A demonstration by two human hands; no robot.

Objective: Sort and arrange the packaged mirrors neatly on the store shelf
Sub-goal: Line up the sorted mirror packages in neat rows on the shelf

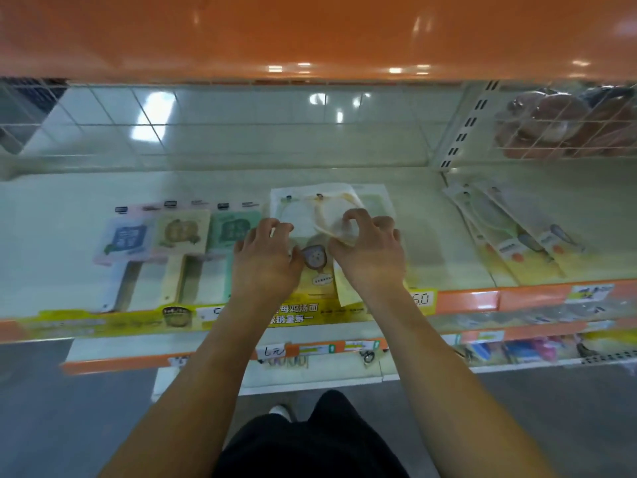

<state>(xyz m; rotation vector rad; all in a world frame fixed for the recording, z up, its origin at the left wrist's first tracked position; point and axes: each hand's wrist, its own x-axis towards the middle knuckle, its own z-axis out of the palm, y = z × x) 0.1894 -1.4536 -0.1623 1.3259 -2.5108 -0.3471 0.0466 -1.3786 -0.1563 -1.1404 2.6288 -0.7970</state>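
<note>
The job looks roughly half done. Three packaged hand mirrors (172,250) already lie side by side in a tidy row on the left of the shelf (431,236), handles toward the front lip. In the middle, a loose stack of mirror packs (310,215) sits overlapped and skewed; the left hand (265,260) rests on its left side with fingers curled at the pack's edge, while the right hand (368,250) has its grip closed, pinching the tilted top pack. To the right, a fanned pile of packs (510,232) lies askew, apparently not yet sorted. Bare shelf lies between the middle stack and that pile, and behind the row toward the wire back grid (138,132). The orange shelf (310,32) overhead limits lifting, so sliding seems safer.
</note>
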